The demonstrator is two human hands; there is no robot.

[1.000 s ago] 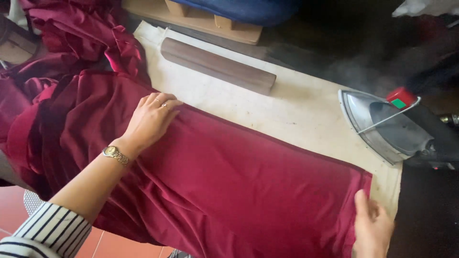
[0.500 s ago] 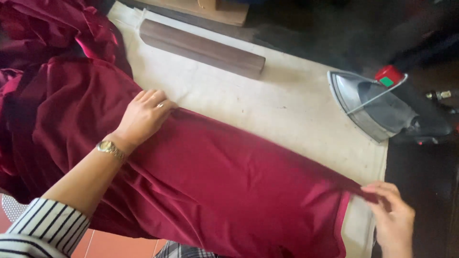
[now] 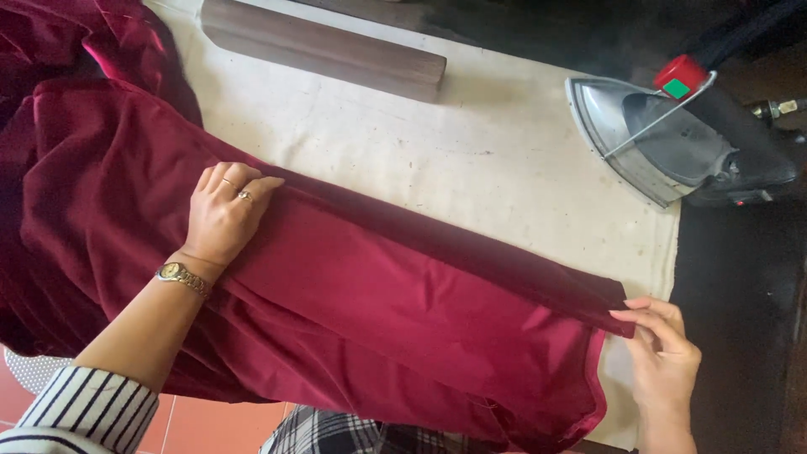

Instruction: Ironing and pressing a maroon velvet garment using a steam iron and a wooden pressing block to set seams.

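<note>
While the left hand (image 3: pixel 225 214) lies flat and open on the dark red cloth (image 3: pixel 395 328) at the left-centre of the frame, fingers spread along a folded edge, the right hand (image 3: pixel 664 353) at the lower right pinches the far corner of that same fold between its fingertips, the other fingers loosely curled. The cloth runs in a long band from the upper left, where the rest of it lies bunched in a heap, down to the lower right, and rests on a cream padded board (image 3: pixel 504 160) marked with a few small stains. A brown wooden block (image 3: pixel 324 49) lies at the top centre, well apart from the cloth, and an iron (image 3: pixel 672 143) with a red knob rests on its side at the upper right, near the board's edge and clear of both hands. To set this fold well, I judge that the two hands should keep even tension along the edge, so the crease runs straight between them; the flat palm ought to anchor without dragging, and the pinched corner should line up with the layer beneath, since ripples show near the lower right hem.
</note>
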